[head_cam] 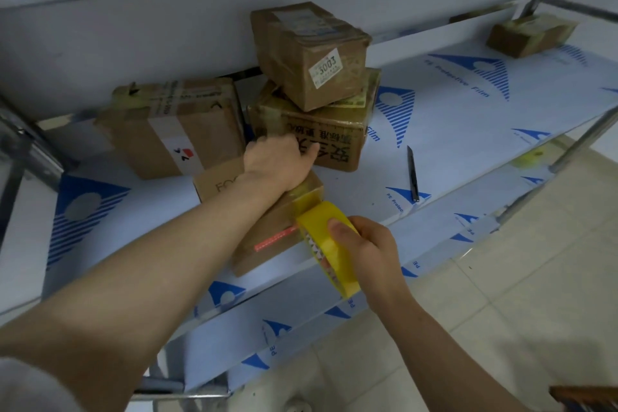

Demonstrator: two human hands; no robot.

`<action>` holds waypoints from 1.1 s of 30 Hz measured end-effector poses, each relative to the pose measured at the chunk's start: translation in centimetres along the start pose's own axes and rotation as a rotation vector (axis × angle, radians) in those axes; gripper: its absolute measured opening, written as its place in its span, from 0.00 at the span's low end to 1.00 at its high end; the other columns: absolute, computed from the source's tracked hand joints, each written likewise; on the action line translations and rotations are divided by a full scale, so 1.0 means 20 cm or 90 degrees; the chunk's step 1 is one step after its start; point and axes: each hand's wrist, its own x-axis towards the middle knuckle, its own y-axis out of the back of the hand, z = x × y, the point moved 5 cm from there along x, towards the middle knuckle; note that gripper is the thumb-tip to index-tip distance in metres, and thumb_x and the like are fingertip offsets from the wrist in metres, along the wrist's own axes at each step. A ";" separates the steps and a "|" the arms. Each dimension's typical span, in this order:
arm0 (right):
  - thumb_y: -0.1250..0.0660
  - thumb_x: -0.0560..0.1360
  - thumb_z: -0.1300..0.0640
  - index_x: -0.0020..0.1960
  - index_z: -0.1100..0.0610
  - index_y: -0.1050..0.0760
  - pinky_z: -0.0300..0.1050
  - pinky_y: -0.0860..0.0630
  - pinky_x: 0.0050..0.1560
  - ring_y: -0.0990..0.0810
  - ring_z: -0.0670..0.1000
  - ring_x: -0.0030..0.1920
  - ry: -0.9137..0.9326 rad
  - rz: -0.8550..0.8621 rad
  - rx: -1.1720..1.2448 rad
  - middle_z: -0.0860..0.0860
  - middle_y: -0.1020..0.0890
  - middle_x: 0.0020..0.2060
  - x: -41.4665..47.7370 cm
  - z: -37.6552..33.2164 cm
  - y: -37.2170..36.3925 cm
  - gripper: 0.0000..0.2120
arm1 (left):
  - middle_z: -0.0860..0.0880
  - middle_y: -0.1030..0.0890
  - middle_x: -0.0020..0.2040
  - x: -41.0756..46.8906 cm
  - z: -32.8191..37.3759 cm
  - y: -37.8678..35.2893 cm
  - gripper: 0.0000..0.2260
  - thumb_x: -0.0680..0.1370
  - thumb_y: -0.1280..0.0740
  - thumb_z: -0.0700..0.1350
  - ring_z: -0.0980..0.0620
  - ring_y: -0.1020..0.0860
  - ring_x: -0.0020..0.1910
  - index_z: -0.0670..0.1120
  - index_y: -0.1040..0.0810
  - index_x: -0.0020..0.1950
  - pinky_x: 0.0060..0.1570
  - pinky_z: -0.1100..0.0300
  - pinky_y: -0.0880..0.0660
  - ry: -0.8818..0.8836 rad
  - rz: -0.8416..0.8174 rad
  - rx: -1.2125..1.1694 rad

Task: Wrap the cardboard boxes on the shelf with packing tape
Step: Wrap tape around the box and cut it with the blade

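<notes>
**Desk:** Fingers?

**Op:** Fingers (pixel 337 231) of my right hand (pixel 371 251) are curled round the yellow roll of packing tape (pixel 326 244), held on edge.

**Desk:** And the box?

**Op:** The flat brown cardboard box (pixel 267 237) lies at ten o'clock from the roll, at the white shelf's (pixel 451 130) front, and a taut strip joins them. My left hand (pixel 277 157) is nearer, resting loose-fingered on top. I'd pull toward four o'clock.

The person is wearing a pale grey sleeve (pixel 23 388) high on the left arm; the left hand (pixel 277 159) and right hand (pixel 373 252) are showing bare, forearms uncovered.
</notes>
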 end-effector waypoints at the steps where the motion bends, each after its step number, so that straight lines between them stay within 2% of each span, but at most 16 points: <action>1: 0.35 0.77 0.58 0.36 0.59 0.24 0.40 0.24 0.31 0.22 0.44 0.25 0.000 0.002 -0.004 0.48 0.22 0.23 0.00 0.00 0.00 0.11 | 0.40 0.26 0.64 -0.01 0.02 0.02 0.30 0.79 0.54 0.65 0.41 0.29 0.63 0.45 0.27 0.66 0.61 0.50 0.36 -0.008 0.015 0.040; 3: 0.35 0.77 0.59 0.36 0.58 0.24 0.35 0.27 0.27 0.23 0.41 0.24 0.007 0.005 -0.013 0.46 0.23 0.22 0.00 -0.02 0.01 0.11 | 0.39 0.33 0.71 -0.04 0.06 0.03 0.36 0.78 0.56 0.68 0.41 0.37 0.70 0.44 0.32 0.71 0.69 0.44 0.46 -0.016 -0.003 0.107; 5: 0.35 0.77 0.59 0.36 0.59 0.25 0.33 0.29 0.25 0.24 0.40 0.23 0.013 0.004 -0.023 0.46 0.24 0.21 0.00 -0.02 0.01 0.11 | 0.40 0.48 0.77 -0.09 0.08 -0.04 0.46 0.70 0.59 0.76 0.40 0.51 0.76 0.47 0.48 0.78 0.70 0.37 0.57 0.006 -0.099 0.058; 6: 0.35 0.77 0.59 0.35 0.60 0.26 0.34 0.28 0.26 0.24 0.40 0.23 0.016 0.005 -0.026 0.46 0.25 0.21 0.00 -0.02 0.01 0.12 | 0.41 0.50 0.77 -0.11 0.08 -0.05 0.47 0.68 0.59 0.78 0.40 0.53 0.76 0.49 0.51 0.78 0.69 0.36 0.58 0.011 -0.123 0.032; 10: 0.35 0.77 0.58 0.35 0.59 0.26 0.41 0.26 0.30 0.24 0.43 0.24 0.006 0.009 -0.028 0.47 0.24 0.22 -0.01 -0.01 0.00 0.12 | 0.42 0.37 0.70 -0.06 0.07 -0.02 0.30 0.77 0.50 0.67 0.40 0.39 0.68 0.49 0.31 0.69 0.67 0.41 0.44 0.027 -0.063 0.057; 12: 0.35 0.77 0.59 0.35 0.59 0.26 0.37 0.26 0.28 0.24 0.41 0.24 0.007 0.005 -0.014 0.47 0.24 0.22 -0.01 -0.02 0.00 0.12 | 0.42 0.33 0.68 -0.01 0.06 -0.01 0.25 0.78 0.48 0.61 0.40 0.36 0.66 0.48 0.29 0.67 0.63 0.46 0.39 0.012 -0.040 0.060; 14: 0.35 0.77 0.59 0.35 0.59 0.26 0.34 0.28 0.27 0.24 0.40 0.23 0.015 -0.003 -0.018 0.47 0.25 0.22 -0.02 -0.02 0.00 0.12 | 0.41 0.27 0.64 0.05 -0.01 0.02 0.22 0.80 0.48 0.57 0.41 0.30 0.62 0.45 0.26 0.65 0.54 0.53 0.32 0.020 -0.014 -0.033; 17: 0.35 0.77 0.59 0.36 0.59 0.26 0.35 0.27 0.28 0.24 0.40 0.24 0.012 -0.003 -0.022 0.48 0.24 0.25 -0.02 -0.02 0.00 0.11 | 0.42 0.22 0.57 0.16 -0.10 0.02 0.22 0.82 0.47 0.56 0.42 0.24 0.55 0.41 0.24 0.59 0.43 0.58 0.32 0.053 -0.009 -0.114; 20: 0.35 0.77 0.59 0.37 0.61 0.25 0.34 0.28 0.28 0.24 0.40 0.24 0.006 -0.003 -0.015 0.48 0.24 0.25 -0.01 -0.01 0.00 0.11 | 0.44 0.19 0.52 0.22 -0.12 -0.01 0.23 0.81 0.46 0.59 0.44 0.22 0.49 0.43 0.20 0.53 0.42 0.58 0.30 0.087 -0.017 -0.179; 24: 0.35 0.77 0.58 0.38 0.61 0.25 0.35 0.27 0.29 0.24 0.41 0.25 0.000 -0.005 -0.020 0.53 0.23 0.29 -0.01 -0.01 -0.01 0.10 | 0.51 0.21 0.35 0.22 -0.15 0.01 0.28 0.80 0.46 0.62 0.51 0.24 0.36 0.46 0.18 0.37 0.44 0.59 0.30 0.138 0.015 -0.347; 26: 0.35 0.77 0.58 0.38 0.61 0.25 0.36 0.26 0.29 0.23 0.41 0.25 -0.006 -0.005 -0.017 0.53 0.23 0.28 -0.02 -0.01 -0.01 0.10 | 0.50 0.19 0.38 0.15 -0.12 0.04 0.26 0.80 0.46 0.61 0.51 0.22 0.38 0.46 0.18 0.37 0.46 0.59 0.28 0.074 0.083 -0.392; 28: 0.35 0.77 0.58 0.37 0.60 0.25 0.35 0.26 0.28 0.23 0.41 0.25 -0.018 -0.003 -0.012 0.52 0.22 0.28 -0.03 -0.02 -0.01 0.10 | 0.47 0.18 0.53 0.07 -0.03 0.08 0.20 0.81 0.43 0.58 0.47 0.22 0.54 0.47 0.17 0.47 0.60 0.54 0.30 -0.056 0.142 -0.279; 29: 0.35 0.77 0.58 0.37 0.59 0.25 0.35 0.26 0.28 0.23 0.41 0.24 -0.026 -0.005 -0.009 0.52 0.22 0.28 -0.03 -0.02 -0.01 0.10 | 0.47 0.24 0.64 0.03 0.00 0.10 0.17 0.80 0.41 0.57 0.47 0.29 0.65 0.50 0.18 0.56 0.69 0.49 0.39 -0.102 0.110 -0.199; 30: 0.35 0.77 0.58 0.37 0.59 0.24 0.34 0.26 0.27 0.23 0.41 0.24 -0.036 -0.008 -0.009 0.51 0.22 0.28 -0.03 -0.03 0.00 0.10 | 0.47 0.35 0.73 -0.02 0.00 0.11 0.19 0.77 0.39 0.58 0.47 0.41 0.74 0.54 0.24 0.65 0.73 0.46 0.52 -0.118 0.016 -0.152; 31: 0.35 0.77 0.58 0.38 0.60 0.24 0.34 0.27 0.27 0.23 0.40 0.24 -0.046 -0.012 -0.012 0.51 0.22 0.28 -0.03 -0.03 0.00 0.10 | 0.48 0.48 0.78 -0.06 -0.01 0.11 0.27 0.73 0.38 0.60 0.48 0.54 0.77 0.57 0.33 0.72 0.72 0.44 0.61 -0.109 -0.121 -0.157; 33: 0.35 0.78 0.58 0.41 0.63 0.23 0.32 0.27 0.25 0.23 0.40 0.23 -0.058 -0.018 -0.008 0.53 0.22 0.30 -0.03 -0.04 0.01 0.10 | 0.48 0.65 0.77 -0.17 -0.10 0.11 0.45 0.67 0.33 0.62 0.48 0.66 0.76 0.58 0.54 0.78 0.72 0.45 0.61 -0.059 -0.358 -0.184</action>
